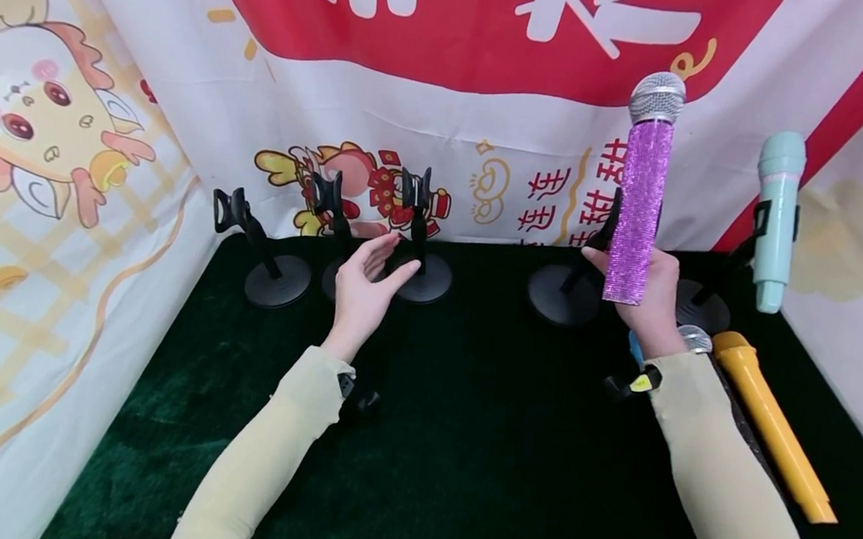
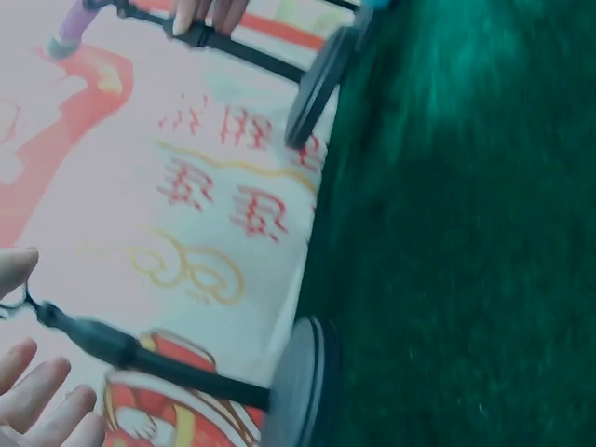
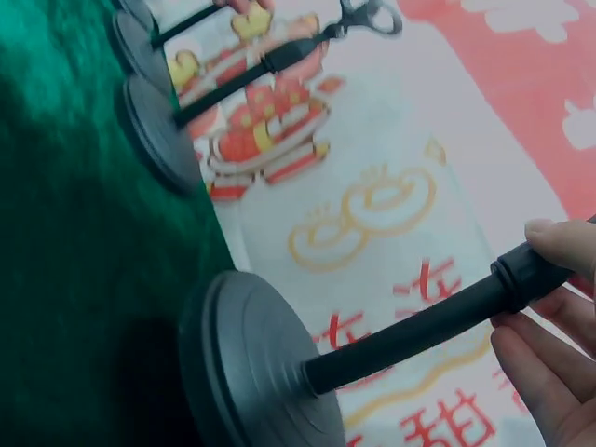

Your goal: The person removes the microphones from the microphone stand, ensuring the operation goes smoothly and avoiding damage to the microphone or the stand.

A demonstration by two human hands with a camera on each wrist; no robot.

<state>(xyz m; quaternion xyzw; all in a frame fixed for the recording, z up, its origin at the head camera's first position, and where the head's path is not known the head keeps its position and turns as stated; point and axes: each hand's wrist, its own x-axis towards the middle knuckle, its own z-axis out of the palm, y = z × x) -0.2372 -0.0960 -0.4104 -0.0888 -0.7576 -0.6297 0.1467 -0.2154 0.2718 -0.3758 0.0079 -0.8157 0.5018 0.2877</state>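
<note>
My right hand pinches the collar of a black microphone stand between thumb and fingers. A microphone with a glittery purple handle and silver mesh head sits upright in that stand's clip, in front of my fingers in the head view. Over at the left, my left hand has its thumb spread from loosely extended fingers, holding nothing. It is nearest two stands with bare clips, one partly hidden behind it and one stand just to its right. In the left wrist view the fingers overlap the clip end of a stand.
Another bare stand is at the far left. At the right, a teal microphone rests in a stand. A yellow microphone lies beside a silver-headed one, partly under my right sleeve. Green cloth covers the table; printed fabric hangs behind.
</note>
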